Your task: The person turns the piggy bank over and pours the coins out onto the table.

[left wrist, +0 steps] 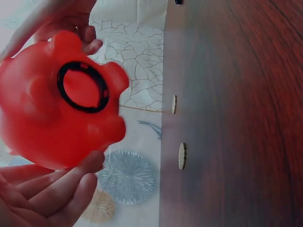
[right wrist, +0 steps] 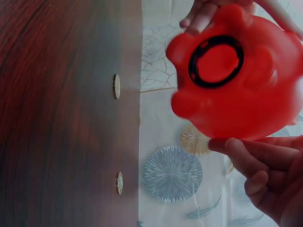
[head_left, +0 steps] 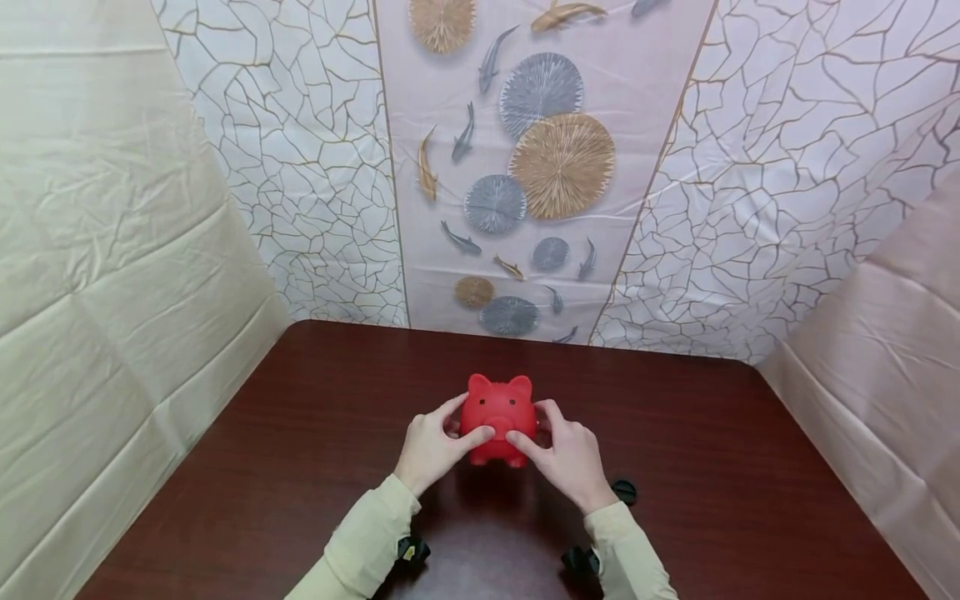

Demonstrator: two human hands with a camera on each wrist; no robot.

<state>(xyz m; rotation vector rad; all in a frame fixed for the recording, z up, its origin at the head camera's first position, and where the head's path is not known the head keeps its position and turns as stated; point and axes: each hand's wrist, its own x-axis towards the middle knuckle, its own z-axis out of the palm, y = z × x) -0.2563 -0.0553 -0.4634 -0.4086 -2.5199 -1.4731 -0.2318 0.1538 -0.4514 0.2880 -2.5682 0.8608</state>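
Dark wood tabletop (head_left: 337,400) lies beneath the red piggy bank (head_left: 499,408), which the left hand (head_left: 435,443) and right hand (head_left: 566,452) grip from both sides in midair, a hold best kept even and clear of the bank's black-rimmed underside opening (left wrist: 82,87).

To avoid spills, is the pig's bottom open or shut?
Open: the pig shows red inside its ring; a cap lies on the table.

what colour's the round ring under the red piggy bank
The round ring is black, clearest in the left wrist view.
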